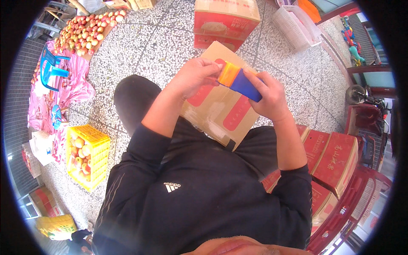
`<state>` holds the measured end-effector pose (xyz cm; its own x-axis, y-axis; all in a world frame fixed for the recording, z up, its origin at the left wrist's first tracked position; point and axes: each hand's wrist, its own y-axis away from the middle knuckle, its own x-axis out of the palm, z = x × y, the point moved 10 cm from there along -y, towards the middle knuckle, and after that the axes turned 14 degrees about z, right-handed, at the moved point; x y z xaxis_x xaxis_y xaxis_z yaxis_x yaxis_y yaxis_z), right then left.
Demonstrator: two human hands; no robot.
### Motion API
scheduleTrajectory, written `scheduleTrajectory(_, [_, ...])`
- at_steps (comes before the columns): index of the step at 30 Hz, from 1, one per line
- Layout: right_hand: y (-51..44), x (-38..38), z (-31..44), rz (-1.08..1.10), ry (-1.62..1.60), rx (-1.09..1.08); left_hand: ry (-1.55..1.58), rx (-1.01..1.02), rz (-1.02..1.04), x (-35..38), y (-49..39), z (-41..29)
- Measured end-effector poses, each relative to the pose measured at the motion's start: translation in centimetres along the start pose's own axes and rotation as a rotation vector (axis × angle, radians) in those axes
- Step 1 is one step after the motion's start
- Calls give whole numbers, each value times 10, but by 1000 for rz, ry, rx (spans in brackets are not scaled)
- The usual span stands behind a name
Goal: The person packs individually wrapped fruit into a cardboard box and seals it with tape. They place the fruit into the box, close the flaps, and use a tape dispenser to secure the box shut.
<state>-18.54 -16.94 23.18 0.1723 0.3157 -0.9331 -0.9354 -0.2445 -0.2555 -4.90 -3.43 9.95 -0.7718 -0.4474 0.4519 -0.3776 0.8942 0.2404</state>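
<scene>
My right hand is closed around the blue body of what looks like a packing-tape dispenser. The dispenser's other end is yellow-orange. At that end, the thumb and fingers of my left hand pinch the edge, perhaps a strip of tape too thin to make out. Both hands are above a brown cardboard box with red printed panels, tilted between my knees. A dark strip of tape sits on the box's near corner, and pale scuffs mark its face.
Red cartons stand ahead; more red cartons are stacked at my right. A yellow crate of apples is on the left. Further off are a heap of apples, a blue plastic chair and a white plastic basket.
</scene>
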Motion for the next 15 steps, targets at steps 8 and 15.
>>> scheduleTrajectory(8, [0, 2, -7, -3, 3, 14, 35, 78, 19, -1, -4, 4])
scheduleTrajectory(15, [-4, 8, -8, 18, -9, 42, -397, -55, -89, -7, -5, -14])
